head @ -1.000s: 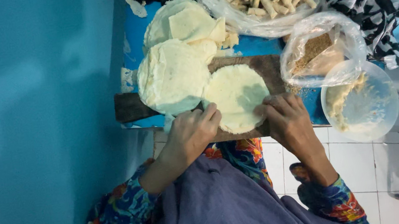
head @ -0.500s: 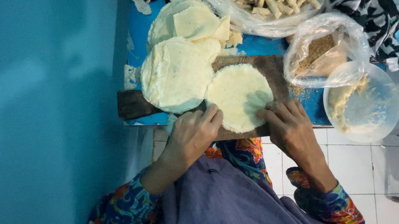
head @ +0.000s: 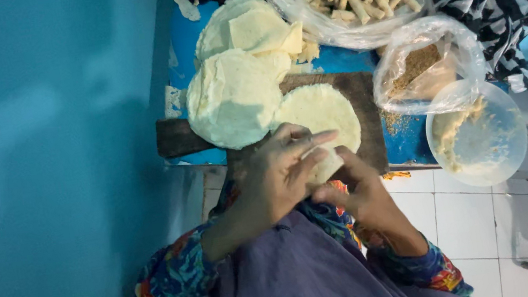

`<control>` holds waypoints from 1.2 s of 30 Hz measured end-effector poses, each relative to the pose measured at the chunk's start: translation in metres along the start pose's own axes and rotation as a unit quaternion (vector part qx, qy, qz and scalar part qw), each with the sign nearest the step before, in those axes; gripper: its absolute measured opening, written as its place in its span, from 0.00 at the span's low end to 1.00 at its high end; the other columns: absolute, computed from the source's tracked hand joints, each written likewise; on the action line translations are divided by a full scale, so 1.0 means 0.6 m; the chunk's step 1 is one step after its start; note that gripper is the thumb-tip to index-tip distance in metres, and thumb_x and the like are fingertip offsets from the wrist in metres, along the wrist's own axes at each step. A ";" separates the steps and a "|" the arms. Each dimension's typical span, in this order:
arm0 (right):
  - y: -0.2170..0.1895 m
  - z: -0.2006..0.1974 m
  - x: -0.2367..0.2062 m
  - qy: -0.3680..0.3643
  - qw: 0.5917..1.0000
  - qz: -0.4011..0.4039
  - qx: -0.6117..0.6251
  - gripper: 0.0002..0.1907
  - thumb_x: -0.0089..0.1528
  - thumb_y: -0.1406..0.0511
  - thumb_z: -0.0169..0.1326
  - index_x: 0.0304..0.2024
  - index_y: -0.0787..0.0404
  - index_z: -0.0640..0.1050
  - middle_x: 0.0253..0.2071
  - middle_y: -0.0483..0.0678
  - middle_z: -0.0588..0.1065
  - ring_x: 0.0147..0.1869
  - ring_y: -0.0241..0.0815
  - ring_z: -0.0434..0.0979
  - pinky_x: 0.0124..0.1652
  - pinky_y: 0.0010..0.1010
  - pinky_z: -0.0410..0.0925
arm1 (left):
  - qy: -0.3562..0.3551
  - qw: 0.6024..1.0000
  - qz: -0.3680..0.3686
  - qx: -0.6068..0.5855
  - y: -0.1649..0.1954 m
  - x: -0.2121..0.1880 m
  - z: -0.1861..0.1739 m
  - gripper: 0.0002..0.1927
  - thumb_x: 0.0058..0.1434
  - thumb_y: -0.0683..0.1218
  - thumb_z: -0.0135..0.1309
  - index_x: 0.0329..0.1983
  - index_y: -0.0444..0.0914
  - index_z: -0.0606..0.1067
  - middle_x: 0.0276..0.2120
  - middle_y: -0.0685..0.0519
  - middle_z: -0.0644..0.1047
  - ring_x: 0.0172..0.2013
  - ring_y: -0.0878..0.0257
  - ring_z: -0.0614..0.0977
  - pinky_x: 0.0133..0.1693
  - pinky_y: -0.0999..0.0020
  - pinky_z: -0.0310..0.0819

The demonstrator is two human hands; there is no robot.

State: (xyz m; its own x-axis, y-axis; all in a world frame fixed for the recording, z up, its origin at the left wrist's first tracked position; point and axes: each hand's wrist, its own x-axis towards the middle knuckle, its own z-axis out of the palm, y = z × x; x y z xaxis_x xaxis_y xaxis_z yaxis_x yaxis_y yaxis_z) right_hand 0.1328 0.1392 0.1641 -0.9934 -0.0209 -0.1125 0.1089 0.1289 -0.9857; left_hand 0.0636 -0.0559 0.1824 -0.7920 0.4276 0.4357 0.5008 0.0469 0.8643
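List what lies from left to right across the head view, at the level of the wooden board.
Blue wall → stack of round wrappers → single wrapper on the wooden board, with the left hand and right hand at its near edge → bag of crumbs → clear bowl.

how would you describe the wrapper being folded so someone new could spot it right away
Find the dark wooden board lying on the blue table. On it lies one pale round wrapper, its near edge under the left hand and the right hand. Unlike the thick stack of wrappers beside it, it is a single flat sheet that the fingers touch.
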 end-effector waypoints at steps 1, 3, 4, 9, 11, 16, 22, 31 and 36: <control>0.011 -0.005 0.006 0.021 0.998 0.062 0.016 0.15 0.59 0.73 0.62 0.47 0.63 0.75 0.39 0.49 0.80 0.43 0.37 0.80 0.41 0.31 0.72 | -0.016 0.998 -0.041 -0.053 -0.009 0.007 0.001 0.16 0.73 0.45 0.53 0.63 0.39 0.78 0.39 0.50 0.77 0.40 0.63 0.80 0.44 0.72 0.75; 0.028 -0.026 0.016 0.008 0.990 0.011 0.144 0.14 0.61 0.75 0.62 0.46 0.63 0.74 0.40 0.44 0.75 0.45 0.34 0.76 0.46 0.29 0.71 | -0.045 0.976 -0.139 -0.159 -0.027 0.015 0.001 0.18 0.74 0.46 0.53 0.64 0.38 0.77 0.38 0.53 0.77 0.39 0.69 0.78 0.44 0.75 0.74; 0.036 -0.034 0.021 0.003 0.978 -0.013 0.207 0.14 0.61 0.75 0.62 0.46 0.62 0.73 0.40 0.41 0.72 0.46 0.33 0.74 0.48 0.28 0.70 | -0.060 0.956 -0.194 -0.211 -0.036 0.017 -0.001 0.19 0.73 0.46 0.52 0.65 0.38 0.77 0.39 0.55 0.79 0.39 0.71 0.77 0.44 0.76 0.74; 0.052 -0.068 0.032 0.052 0.961 0.028 0.269 0.09 0.62 0.75 0.58 0.43 0.62 0.74 0.36 0.41 0.74 0.39 0.31 0.74 0.41 0.23 0.68 | -0.073 0.923 -0.229 -0.301 -0.069 0.014 -0.006 0.17 0.67 0.44 0.56 0.58 0.34 0.75 0.44 0.59 0.80 0.43 0.75 0.78 0.45 0.77 0.75; 0.048 -0.079 0.035 0.067 0.965 0.020 0.251 0.08 0.63 0.75 0.58 0.43 0.62 0.75 0.36 0.41 0.74 0.38 0.31 0.73 0.40 0.22 0.67 | -0.063 0.912 -0.217 -0.342 -0.079 0.016 -0.006 0.13 0.68 0.43 0.57 0.52 0.32 0.75 0.42 0.56 0.78 0.42 0.73 0.78 0.44 0.75 0.76; 0.031 -0.103 0.073 0.100 0.994 -0.020 0.043 0.03 0.65 0.73 0.58 0.40 0.63 0.76 0.36 0.41 0.75 0.38 0.28 0.71 0.38 0.18 0.65 | -0.057 0.968 -0.216 -0.112 -0.107 0.049 -0.005 0.10 0.64 0.46 0.59 0.44 0.36 0.78 0.34 0.54 0.82 0.36 0.68 0.82 0.39 0.71 0.77; 0.027 -0.103 0.144 0.107 0.983 -0.013 -0.148 0.06 0.67 0.68 0.59 0.42 0.64 0.76 0.33 0.41 0.74 0.35 0.28 0.69 0.34 0.21 0.64 | 0.022 0.985 -0.035 0.165 -0.129 0.091 0.006 0.06 0.63 0.46 0.59 0.39 0.39 0.78 0.34 0.46 0.81 0.37 0.47 0.82 0.37 0.55 0.75; -0.006 -0.080 0.137 0.156 0.963 -0.014 -0.220 0.07 0.65 0.68 0.59 0.45 0.63 0.76 0.30 0.44 0.76 0.31 0.31 0.69 0.32 0.26 0.65 | 0.034 0.972 0.015 0.233 -0.134 0.088 0.012 0.06 0.64 0.41 0.57 0.42 0.37 0.73 0.37 0.45 0.79 0.41 0.45 0.81 0.43 0.53 0.75; -0.035 -0.057 0.134 0.157 0.915 -0.122 -0.351 0.09 0.66 0.69 0.58 0.48 0.64 0.76 0.39 0.54 0.77 0.40 0.47 0.78 0.40 0.36 0.71 | 0.015 0.951 0.015 0.308 -0.135 0.089 0.021 0.13 0.63 0.40 0.56 0.50 0.35 0.71 0.43 0.43 0.76 0.46 0.44 0.78 0.47 0.52 0.74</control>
State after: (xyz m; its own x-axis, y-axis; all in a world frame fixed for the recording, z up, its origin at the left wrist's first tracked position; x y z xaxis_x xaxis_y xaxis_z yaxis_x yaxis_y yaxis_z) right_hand 0.0495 0.1690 0.1798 -0.9583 0.1376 0.2503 -0.0571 0.7663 -0.6399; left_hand -0.0146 -0.0254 0.1323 -0.7795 0.4111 0.4725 0.6250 0.5595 0.5444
